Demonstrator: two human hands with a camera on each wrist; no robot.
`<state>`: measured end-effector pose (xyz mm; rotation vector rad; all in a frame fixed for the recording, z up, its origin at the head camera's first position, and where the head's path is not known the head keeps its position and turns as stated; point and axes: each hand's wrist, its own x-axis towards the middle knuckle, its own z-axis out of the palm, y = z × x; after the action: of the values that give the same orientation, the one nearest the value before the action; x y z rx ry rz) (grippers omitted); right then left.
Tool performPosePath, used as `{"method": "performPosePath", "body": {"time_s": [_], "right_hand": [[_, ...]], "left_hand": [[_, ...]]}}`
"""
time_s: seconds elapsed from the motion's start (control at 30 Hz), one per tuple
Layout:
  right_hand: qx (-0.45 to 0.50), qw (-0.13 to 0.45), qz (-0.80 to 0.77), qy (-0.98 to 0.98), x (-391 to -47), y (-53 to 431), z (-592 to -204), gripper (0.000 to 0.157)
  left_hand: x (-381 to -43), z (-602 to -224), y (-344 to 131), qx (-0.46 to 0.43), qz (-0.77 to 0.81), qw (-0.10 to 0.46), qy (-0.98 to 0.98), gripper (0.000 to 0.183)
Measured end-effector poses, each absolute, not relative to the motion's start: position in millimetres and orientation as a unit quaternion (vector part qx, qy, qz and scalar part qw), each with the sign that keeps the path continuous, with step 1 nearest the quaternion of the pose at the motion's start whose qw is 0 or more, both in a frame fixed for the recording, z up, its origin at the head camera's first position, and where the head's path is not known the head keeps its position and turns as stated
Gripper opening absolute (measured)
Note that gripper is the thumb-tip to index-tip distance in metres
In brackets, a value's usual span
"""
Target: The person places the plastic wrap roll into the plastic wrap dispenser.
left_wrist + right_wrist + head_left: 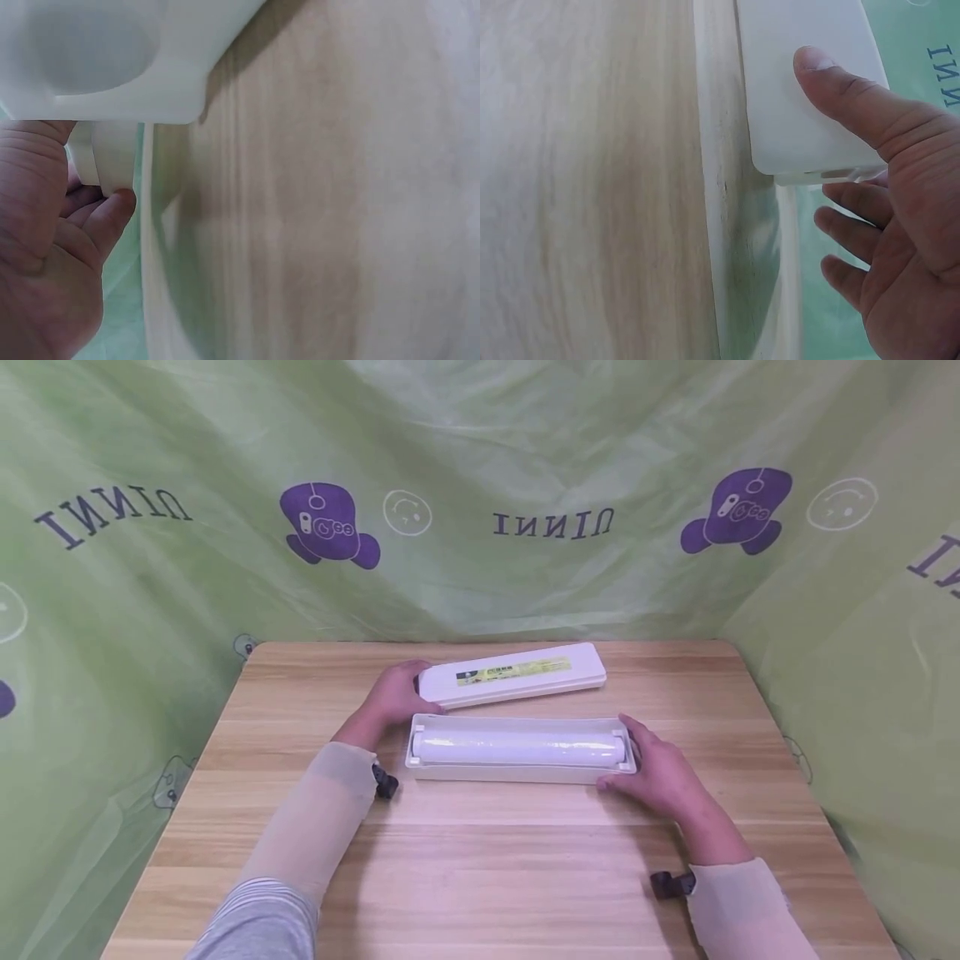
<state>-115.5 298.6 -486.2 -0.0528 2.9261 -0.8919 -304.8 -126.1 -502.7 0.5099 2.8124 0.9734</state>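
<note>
A long white cling film box (517, 772) lies lidless across the table, a roll of clear film (517, 748) inside it. Behind it, slightly slanted, is its white lid (442, 685) with a yellow-green label (513, 671). My left hand (397, 695) grips the lid's left end; in the left wrist view, fingers (112, 217) curl against that end while the box (180, 97) hides the thumb tip. My right hand (663, 774) holds the box's right end, its thumb (836, 86) on the front wall and the other fingers round the end and back.
The wooden table (480, 877) has rounded far corners. A green printed curtain (465, 585) hangs close behind it and along both sides. A small black wrist camera (386, 782) sits by the left forearm, and another black camera (671, 884) by the right.
</note>
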Motion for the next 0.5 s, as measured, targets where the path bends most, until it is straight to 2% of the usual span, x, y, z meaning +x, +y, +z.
{"method": "performPosePath", "body": {"time_s": [0.5], "right_hand": [[-0.016,0.045,-0.299,0.953,-115.2,297.8,-484.2,0.123]], "left_hand": [[-300.3,-483.8,-128.5,0.173,0.314,0.051,0.932,0.096]]}}
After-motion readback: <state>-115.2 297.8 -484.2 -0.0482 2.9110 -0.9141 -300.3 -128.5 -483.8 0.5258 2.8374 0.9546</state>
